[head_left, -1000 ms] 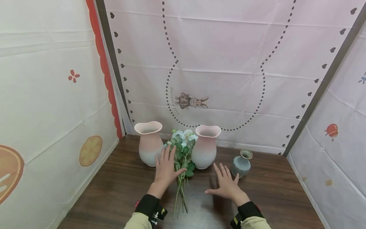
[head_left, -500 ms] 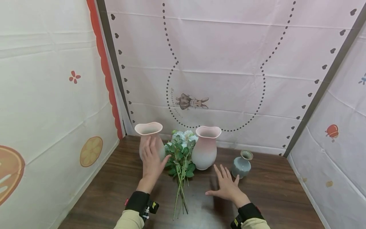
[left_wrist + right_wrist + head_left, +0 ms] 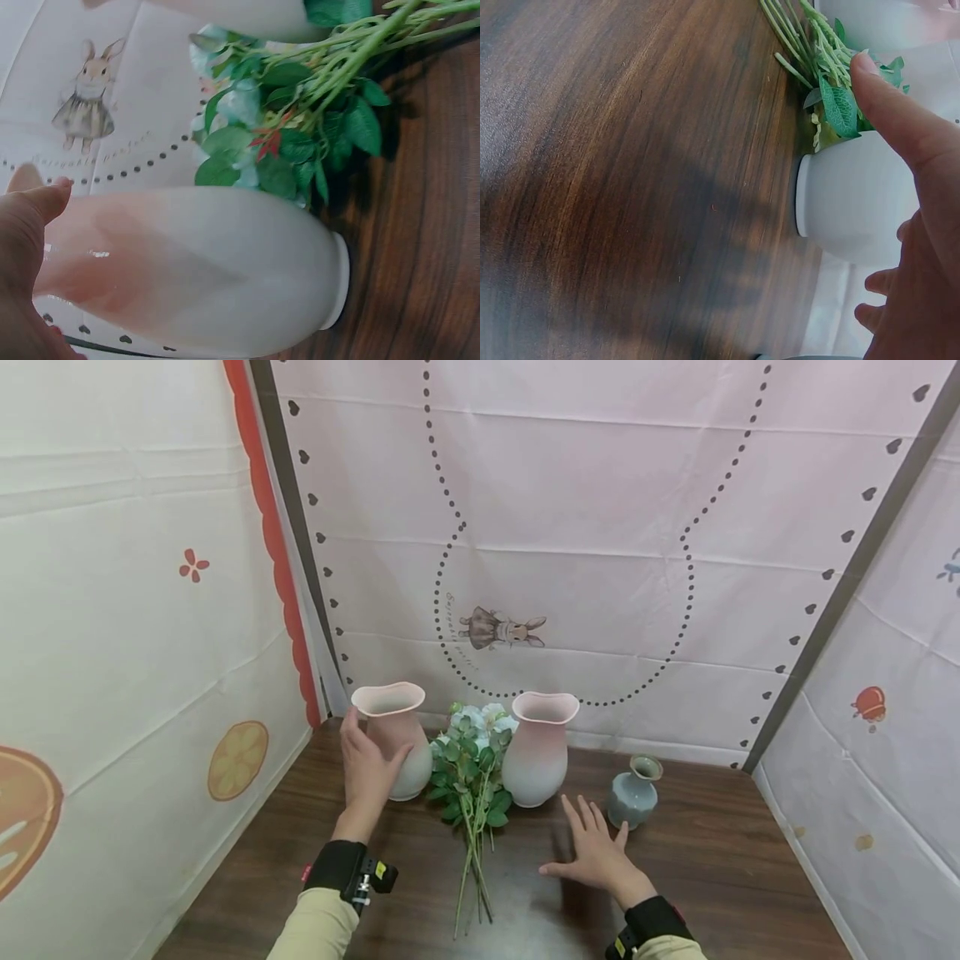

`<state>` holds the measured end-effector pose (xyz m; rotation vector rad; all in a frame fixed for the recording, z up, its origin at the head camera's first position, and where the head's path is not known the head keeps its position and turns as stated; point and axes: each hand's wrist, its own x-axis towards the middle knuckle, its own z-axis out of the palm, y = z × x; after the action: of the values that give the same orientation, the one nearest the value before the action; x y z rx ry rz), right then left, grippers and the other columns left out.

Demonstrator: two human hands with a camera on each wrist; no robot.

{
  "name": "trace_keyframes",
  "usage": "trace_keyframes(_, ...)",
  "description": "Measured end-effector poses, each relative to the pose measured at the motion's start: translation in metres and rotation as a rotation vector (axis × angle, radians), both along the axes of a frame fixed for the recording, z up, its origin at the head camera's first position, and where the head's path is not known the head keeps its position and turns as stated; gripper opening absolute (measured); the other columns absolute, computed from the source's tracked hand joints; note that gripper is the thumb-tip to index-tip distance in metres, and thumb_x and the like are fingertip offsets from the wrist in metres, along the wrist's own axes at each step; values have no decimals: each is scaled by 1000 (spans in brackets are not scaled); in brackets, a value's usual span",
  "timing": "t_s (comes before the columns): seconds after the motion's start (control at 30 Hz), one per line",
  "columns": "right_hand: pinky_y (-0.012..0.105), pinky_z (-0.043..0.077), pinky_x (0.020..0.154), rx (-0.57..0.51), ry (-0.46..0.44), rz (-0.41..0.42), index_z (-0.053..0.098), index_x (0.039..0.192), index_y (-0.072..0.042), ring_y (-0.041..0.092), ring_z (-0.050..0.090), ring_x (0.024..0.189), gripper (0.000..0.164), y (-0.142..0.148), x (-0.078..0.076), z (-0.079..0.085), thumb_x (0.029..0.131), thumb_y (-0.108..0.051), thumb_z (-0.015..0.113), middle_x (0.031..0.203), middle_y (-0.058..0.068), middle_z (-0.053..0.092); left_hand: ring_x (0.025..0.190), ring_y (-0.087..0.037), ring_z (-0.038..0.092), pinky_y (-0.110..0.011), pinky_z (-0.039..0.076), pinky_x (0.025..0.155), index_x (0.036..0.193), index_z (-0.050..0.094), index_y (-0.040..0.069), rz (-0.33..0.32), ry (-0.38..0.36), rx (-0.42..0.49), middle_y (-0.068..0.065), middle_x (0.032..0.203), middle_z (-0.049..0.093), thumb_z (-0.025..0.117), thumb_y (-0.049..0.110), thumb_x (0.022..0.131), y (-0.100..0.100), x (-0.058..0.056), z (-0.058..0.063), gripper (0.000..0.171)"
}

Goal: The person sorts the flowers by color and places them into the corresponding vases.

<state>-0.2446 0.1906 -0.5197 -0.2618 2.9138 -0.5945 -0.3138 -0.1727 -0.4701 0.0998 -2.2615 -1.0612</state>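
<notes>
On the left stands a tall pink-to-white vase [image 3: 412,770] with a wavy rim. My left hand [image 3: 366,772] is at its left side, fingers up by the neck and thumb spread across the front. In the left wrist view the thumb [image 3: 49,201] lies right at the vase's [image 3: 217,262] pink neck, fingers partly out of sight. A bunch of pale blue-white flowers [image 3: 468,768] with green leaves lies just right of that vase. My right hand [image 3: 596,853] hovers over the table with fingers spread, holding nothing, in front of a second pink-to-white vase [image 3: 536,764].
A small blue-grey vase [image 3: 632,799] with a flared rim stands to the right, close to my right fingertips. The brown wooden table [image 3: 712,877] is bounded by printed cloth walls [image 3: 600,527] at the back and sides. The flower stems point toward me.
My left hand has moved left from above the flowers, across the front of the left vase, to its left side. The right hand stays in place, and the vases and flowers have not moved.
</notes>
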Motion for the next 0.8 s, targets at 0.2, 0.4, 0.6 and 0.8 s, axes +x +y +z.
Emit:
trace_keyframes(0.2,89,4,105,0,-2,-1,15,161,-19,47,17,151,120,-1,0,-3,70,-66,79,165,21,18,148,-43,27,-58,28,122,157,-1,6,-59,-164,146,-27,159,23,81,33,83,-14,-11,4,114)
trace_keyframes(0.4,89,4,105,-2,-13,0,16,161,-18,48,18,151,120,-2,0,-5,70,-66,79,165,22,19,148,-44,27,-59,27,123,158,4,5,-113,-286,159,-28,159,24,78,41,85,-25,-21,0,110)
trace_keyframes(0.6,88,6,106,-3,-28,7,17,160,-17,47,22,150,120,-3,0,-9,70,-67,78,163,22,23,147,-43,30,-57,27,123,157,12,3,-163,-320,137,-28,158,27,79,37,84,-34,-27,-6,104)
trace_keyframes(0.8,87,8,107,-4,-6,17,19,160,-17,46,24,149,119,-4,1,-9,70,-65,80,163,22,24,147,-45,28,-58,25,124,157,8,2,-219,-321,95,-30,157,24,79,32,84,-37,-35,-5,106)
